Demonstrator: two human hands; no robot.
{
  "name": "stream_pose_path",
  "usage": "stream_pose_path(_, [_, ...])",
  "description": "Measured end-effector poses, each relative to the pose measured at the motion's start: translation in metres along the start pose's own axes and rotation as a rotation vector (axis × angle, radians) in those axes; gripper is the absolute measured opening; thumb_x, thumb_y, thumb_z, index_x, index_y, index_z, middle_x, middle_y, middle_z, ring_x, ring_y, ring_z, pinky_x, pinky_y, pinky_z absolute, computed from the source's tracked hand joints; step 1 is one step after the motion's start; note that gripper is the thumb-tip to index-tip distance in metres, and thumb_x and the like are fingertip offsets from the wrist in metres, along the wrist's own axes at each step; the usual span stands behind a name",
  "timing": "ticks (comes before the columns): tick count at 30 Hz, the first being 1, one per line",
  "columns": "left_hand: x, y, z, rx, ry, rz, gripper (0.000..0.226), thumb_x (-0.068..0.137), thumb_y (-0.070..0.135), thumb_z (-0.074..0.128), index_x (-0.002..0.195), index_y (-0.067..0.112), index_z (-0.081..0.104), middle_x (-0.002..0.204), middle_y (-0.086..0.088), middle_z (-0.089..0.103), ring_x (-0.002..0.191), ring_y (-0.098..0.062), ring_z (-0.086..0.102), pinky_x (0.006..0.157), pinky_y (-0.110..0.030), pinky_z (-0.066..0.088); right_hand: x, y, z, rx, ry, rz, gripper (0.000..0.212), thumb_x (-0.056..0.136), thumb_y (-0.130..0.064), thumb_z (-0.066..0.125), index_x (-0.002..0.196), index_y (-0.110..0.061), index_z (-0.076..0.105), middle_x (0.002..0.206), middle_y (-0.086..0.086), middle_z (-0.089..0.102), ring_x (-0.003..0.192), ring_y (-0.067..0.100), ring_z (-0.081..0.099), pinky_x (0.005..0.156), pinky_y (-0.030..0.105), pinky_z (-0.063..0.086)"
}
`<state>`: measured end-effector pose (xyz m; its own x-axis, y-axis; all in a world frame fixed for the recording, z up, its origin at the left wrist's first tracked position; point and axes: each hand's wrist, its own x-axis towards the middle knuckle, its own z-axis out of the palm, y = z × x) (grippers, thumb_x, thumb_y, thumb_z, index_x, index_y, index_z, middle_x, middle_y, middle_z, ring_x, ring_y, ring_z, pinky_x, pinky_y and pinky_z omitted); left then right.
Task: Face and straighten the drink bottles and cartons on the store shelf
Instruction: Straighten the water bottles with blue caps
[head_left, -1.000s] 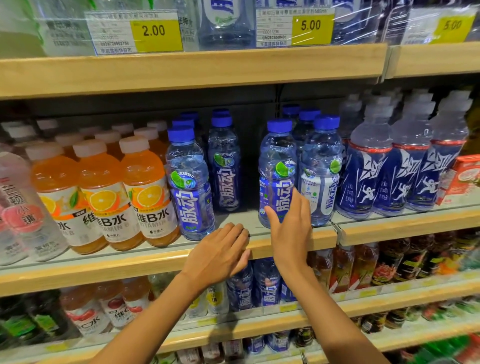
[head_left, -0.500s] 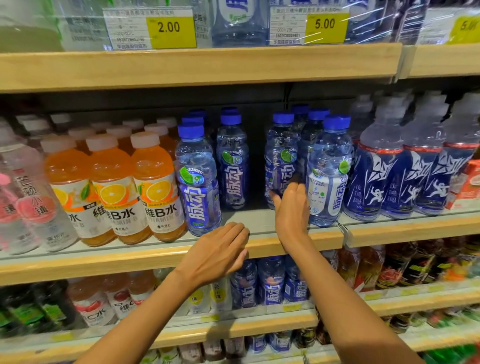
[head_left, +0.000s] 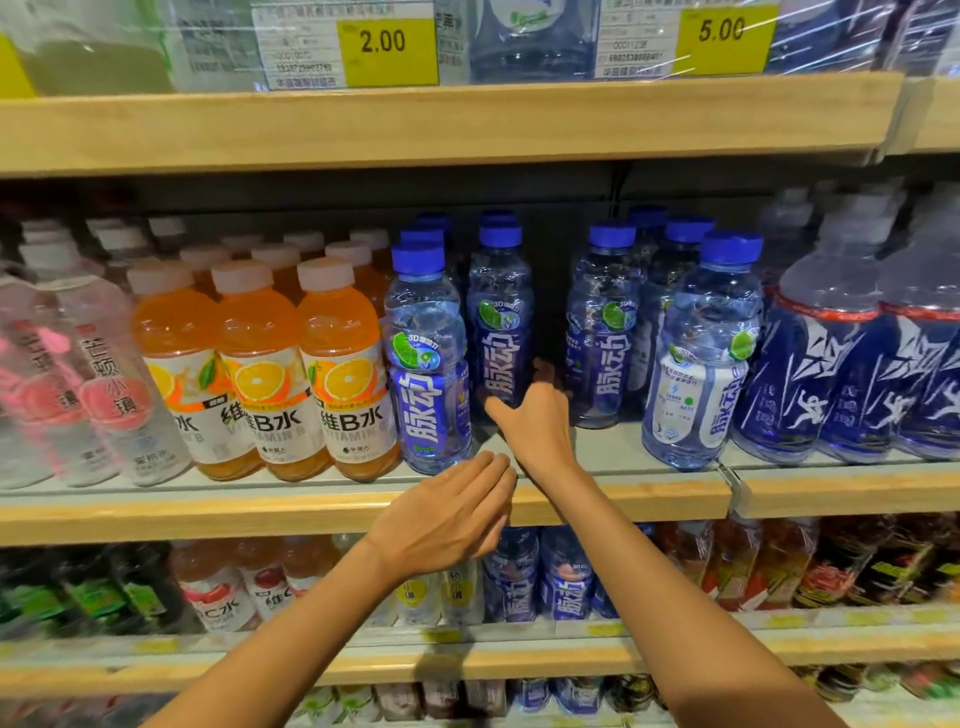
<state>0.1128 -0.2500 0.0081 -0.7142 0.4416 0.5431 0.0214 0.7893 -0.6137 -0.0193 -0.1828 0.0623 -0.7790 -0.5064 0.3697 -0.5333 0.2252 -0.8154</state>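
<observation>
The right hand (head_left: 537, 421) is reaching into the gap between two rows of clear, ribbed, blue-capped bottles, fingers spread, thumb touching the set-back bottle (head_left: 500, 322); whether the fingertips are touching anything cannot be told. The left hand (head_left: 447, 517) is hovering loosely open, holding nothing, at the wooden shelf edge (head_left: 260, 512). Orange bottles (head_left: 260, 364) are standing to the left.

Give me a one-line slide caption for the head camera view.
Right hand reaches between blue-capped clear drink bottles on wooden shelf; left hand hovers.
</observation>
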Motion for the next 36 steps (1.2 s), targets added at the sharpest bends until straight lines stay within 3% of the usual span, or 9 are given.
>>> stream_pose_path(4, [0.000, 0.000, 0.000, -0.007, 0.005, 0.001, 0.042, 0.098, 0.027, 0.038, 0.118, 0.000, 0.063, 0.117, -0.018, 0.066, 0.107, -0.028, 0.063, 0.095, -0.035, 0.050, 0.008, -0.002, 0.009, 0.057, 0.048, 0.013, 0.063, 0.079, -0.024, 0.077, 0.126, 0.003, 0.044, 0.119, 0.022, 0.060, 0.107, 0.035, 0.058, 0.086, 0.036, 0.048])
stream_pose_path(8, [-0.001, 0.001, 0.001, 0.001, 0.023, 0.001, 0.042, 0.100, 0.026, 0.035, 0.119, -0.001, 0.062, 0.118, -0.018, 0.066, 0.108, -0.029, 0.063, 0.096, -0.036, 0.050, 0.007, 0.000, 0.007, -0.009, 0.080, 0.030, 0.057, 0.077, -0.024, 0.077, 0.118, 0.003, 0.049, 0.110, 0.020, 0.065, 0.099, 0.033, 0.063, 0.070, 0.021, 0.041])
stream_pose_path(12, [-0.003, 0.002, 0.003, 0.002, 0.051, 0.002, 0.042, 0.099, 0.025, 0.037, 0.114, 0.000, 0.067, 0.115, -0.019, 0.068, 0.105, -0.028, 0.066, 0.091, -0.036, 0.054, -0.011, -0.001, -0.002, -0.073, 0.124, 0.022, 0.053, 0.078, -0.031, 0.076, 0.111, 0.002, 0.051, 0.108, 0.020, 0.062, 0.101, 0.034, 0.057, 0.075, 0.031, 0.041])
stream_pose_path(17, [-0.003, 0.002, 0.004, -0.003, 0.066, 0.013, 0.043, 0.099, 0.025, 0.035, 0.112, 0.000, 0.068, 0.113, -0.019, 0.069, 0.103, -0.028, 0.068, 0.089, -0.036, 0.055, -0.039, 0.008, -0.024, -0.134, 0.158, -0.015, 0.062, 0.079, -0.045, 0.073, 0.117, -0.004, 0.047, 0.111, 0.011, 0.059, 0.104, 0.026, 0.056, 0.070, 0.025, 0.036])
stream_pose_path(21, [-0.004, 0.001, 0.006, 0.005, 0.061, 0.005, 0.043, 0.098, 0.025, 0.036, 0.112, 0.000, 0.067, 0.113, -0.019, 0.068, 0.102, -0.029, 0.068, 0.090, -0.035, 0.054, -0.056, 0.015, -0.048, -0.153, 0.188, -0.015, 0.069, 0.074, -0.049, 0.074, 0.121, -0.005, 0.048, 0.113, 0.009, 0.061, 0.107, 0.026, 0.056, 0.082, 0.034, 0.045])
stream_pose_path(25, [-0.003, 0.003, 0.007, -0.007, 0.073, -0.011, 0.042, 0.100, 0.024, 0.031, 0.117, -0.001, 0.059, 0.113, -0.019, 0.068, 0.101, -0.029, 0.068, 0.089, -0.035, 0.054, -0.069, 0.023, -0.067, -0.086, 0.218, -0.054, 0.061, 0.070, -0.048, 0.077, 0.112, -0.012, 0.051, 0.103, 0.004, 0.063, 0.095, 0.022, 0.062, 0.080, 0.037, 0.052])
stream_pose_path(29, [-0.001, 0.002, 0.003, -0.021, 0.073, -0.015, 0.036, 0.100, 0.024, 0.030, 0.118, 0.000, 0.049, 0.113, -0.018, 0.069, 0.101, -0.028, 0.068, 0.089, -0.035, 0.055, -0.071, 0.026, -0.072, 0.065, 0.115, -0.011, 0.066, 0.069, -0.046, 0.078, 0.116, -0.018, 0.043, 0.111, 0.002, 0.060, 0.102, 0.021, 0.060, 0.087, 0.045, 0.051])
stream_pose_path(31, [0.000, 0.003, 0.002, -0.013, 0.069, -0.025, 0.034, 0.098, 0.024, 0.035, 0.119, 0.000, 0.049, 0.113, -0.018, 0.068, 0.101, -0.028, 0.067, 0.090, -0.035, 0.054, -0.068, 0.024, -0.070, 0.110, 0.066, 0.007, 0.064, 0.067, -0.045, 0.080, 0.111, -0.020, 0.041, 0.107, -0.001, 0.061, 0.099, 0.019, 0.060, 0.084, 0.038, 0.052])
stream_pose_path(36, [0.004, 0.002, -0.003, -0.056, 0.028, -0.077, 0.037, 0.091, 0.026, 0.043, 0.115, 0.000, 0.053, 0.110, -0.018, 0.068, 0.098, -0.028, 0.066, 0.090, -0.034, 0.050, -0.058, 0.015, -0.065, 0.172, 0.083, -0.018, 0.059, 0.068, -0.033, 0.084, 0.104, -0.020, 0.040, 0.085, -0.019, 0.053, 0.073, -0.009, 0.053, 0.059, 0.000, 0.041])
